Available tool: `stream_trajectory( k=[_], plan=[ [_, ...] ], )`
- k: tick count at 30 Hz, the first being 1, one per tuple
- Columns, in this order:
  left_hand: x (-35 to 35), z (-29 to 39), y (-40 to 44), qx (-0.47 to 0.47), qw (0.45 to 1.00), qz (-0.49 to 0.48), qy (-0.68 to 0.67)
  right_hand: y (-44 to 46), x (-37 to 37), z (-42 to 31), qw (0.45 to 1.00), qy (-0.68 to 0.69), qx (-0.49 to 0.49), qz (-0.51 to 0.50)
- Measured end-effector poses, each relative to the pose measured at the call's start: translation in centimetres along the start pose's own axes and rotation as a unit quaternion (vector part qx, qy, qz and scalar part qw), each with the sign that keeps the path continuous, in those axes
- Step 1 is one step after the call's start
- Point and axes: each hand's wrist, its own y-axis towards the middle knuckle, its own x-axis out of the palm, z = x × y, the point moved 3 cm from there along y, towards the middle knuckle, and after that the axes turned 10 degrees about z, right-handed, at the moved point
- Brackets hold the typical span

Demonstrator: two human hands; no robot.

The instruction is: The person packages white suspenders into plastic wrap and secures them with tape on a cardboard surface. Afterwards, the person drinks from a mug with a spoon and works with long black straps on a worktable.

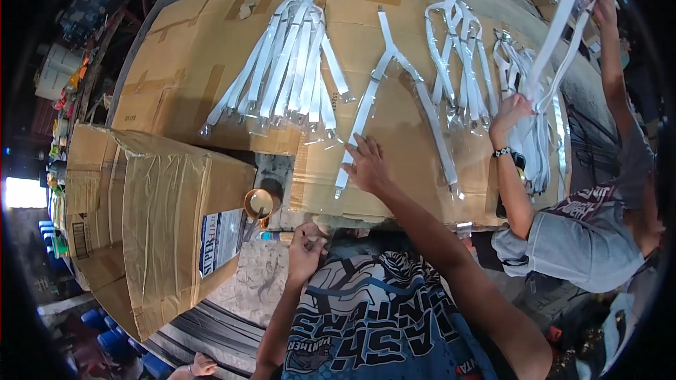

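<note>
A pair of white Y-shaped suspenders (391, 49) lies spread out on the cardboard, with metal clips at its ends and what looks like clear plastic around the straps. My right hand (367, 164) rests on its left strap, fingers stretched and spread. Close to my body, left of the shirt, my left hand (307, 250) is closed with curled fingers; whatever may be inside is hidden. A fanned pile of white suspenders (299, 63) lies to the upper left of my right hand. Another group of suspenders (461, 56) lies to its upper right.
Flattened cardboard (169, 77) covers the table. A cardboard box (162, 218) stands at the left, near an orange-brown cup (259, 203). On the right, a co-worker's hands (512, 111) hold up white suspenders (556, 35) over a heap of more. Another person's hand (203, 364) shows at the bottom left.
</note>
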Motion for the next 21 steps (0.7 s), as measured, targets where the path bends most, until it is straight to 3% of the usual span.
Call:
stream_trajectory(
  k=[3,8,10,13,16,19,21],
  plan=[
    [-0.4,0.1,0.0,0.018,1.0,0.004,0.004,0.1,-0.5,-0.1,0.999,0.045,-0.005,0.028],
    [-1.2,-0.3,0.0,0.043,0.998,0.023,0.03,-1.5,-2.3,-1.6,0.989,0.087,-0.11,0.052],
    [-1.6,-0.6,-0.1,0.018,0.999,0.008,0.048,-2.5,-2.2,-1.3,0.985,0.118,-0.121,0.018],
    [-1.5,0.9,-0.3,-0.044,0.998,-0.023,0.036,-4.7,-1.9,-1.3,0.965,0.153,-0.214,-0.006],
    [-0.8,2.9,0.3,-0.026,0.997,-0.078,-0.012,-6.7,-5.4,-4.3,0.965,0.142,-0.203,-0.089],
    [0.3,5.3,1.7,-0.05,0.99,-0.127,-0.021,-7.4,-6.9,-6.3,0.964,0.186,-0.19,-0.035],
    [1.3,7.1,3.1,-0.042,0.985,-0.168,0.004,-7.1,-6.2,-6.8,0.956,0.263,-0.13,-0.012]
  ],
)
